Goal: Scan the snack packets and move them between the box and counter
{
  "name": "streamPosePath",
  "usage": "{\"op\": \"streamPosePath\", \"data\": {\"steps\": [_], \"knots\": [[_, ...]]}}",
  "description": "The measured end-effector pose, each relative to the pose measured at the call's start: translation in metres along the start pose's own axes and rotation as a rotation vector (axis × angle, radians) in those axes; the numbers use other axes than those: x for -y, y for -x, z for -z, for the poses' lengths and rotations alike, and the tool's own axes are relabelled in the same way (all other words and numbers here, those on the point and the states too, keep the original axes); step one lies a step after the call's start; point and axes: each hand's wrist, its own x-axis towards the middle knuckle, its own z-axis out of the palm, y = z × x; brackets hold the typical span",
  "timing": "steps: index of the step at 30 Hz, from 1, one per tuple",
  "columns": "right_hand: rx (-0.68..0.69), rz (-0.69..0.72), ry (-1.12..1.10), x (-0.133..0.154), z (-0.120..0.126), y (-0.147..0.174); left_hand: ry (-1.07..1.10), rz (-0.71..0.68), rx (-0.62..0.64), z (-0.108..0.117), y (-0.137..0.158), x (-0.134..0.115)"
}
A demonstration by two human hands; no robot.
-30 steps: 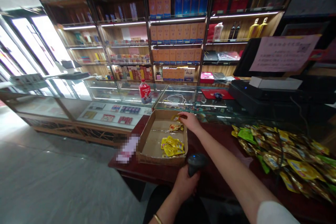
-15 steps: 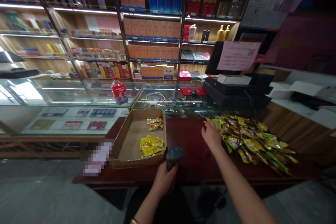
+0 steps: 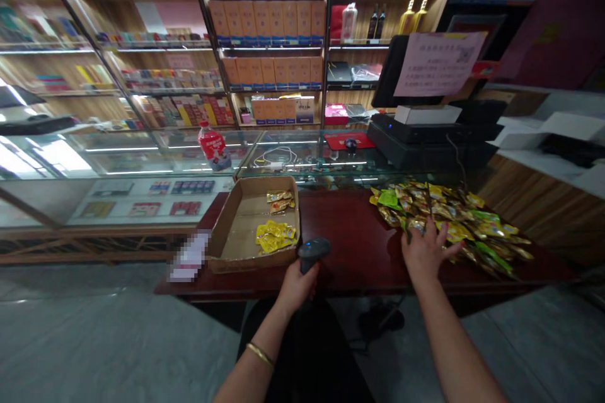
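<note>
Gripping a dark handheld scanner (image 3: 314, 252) by its handle, the left hand (image 3: 297, 288) is closed around it near the front edge of the counter (image 3: 347, 252). The right hand (image 3: 424, 257) is spread wide, back upward, over the near side of a heap of packets (image 3: 482, 227); whether any fingertip touches one, I cannot tell.

The step in hand seems to be taking a packet from the heap. The next move would call for closing the fingertips on a single packet and lifting it free of its neighbours and of the dark cord (image 3: 429, 196) that appears to cross them.

The heap lies on the right part of the counter: glossy, crinkled packets, mostly gold and brown, with yellow and bright green among them, overlapping every way. They look soft and likely to slide.

On the left part, a shallow open cardboard box (image 3: 239, 223) has a bunch of yellow packets (image 3: 275, 236) at its near end and, farther in, a few gold packets (image 3: 280, 201). Beyond stands a glass display case (image 3: 326, 179) carrying a red-capped bottle (image 3: 214, 148), then lit shelves of boxed goods.
</note>
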Motion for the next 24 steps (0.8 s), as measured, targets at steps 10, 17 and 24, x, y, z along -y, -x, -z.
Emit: {"op": "streamPosePath", "data": {"steps": [10, 17, 24], "knots": [[0.293, -0.317, -0.912, 0.076, -0.048, 0.035, -0.010, 0.040, 0.058, 0.001, 0.000, -0.002], [0.311, -0.357, -1.109, 0.074, -0.063, 0.044, -0.034, 0.030, 0.085, 0.003, 0.000, 0.000], [0.349, -0.285, -1.095, 0.074, -0.064, 0.048, -0.014, 0.032, 0.075, 0.002, 0.003, -0.006]]}}
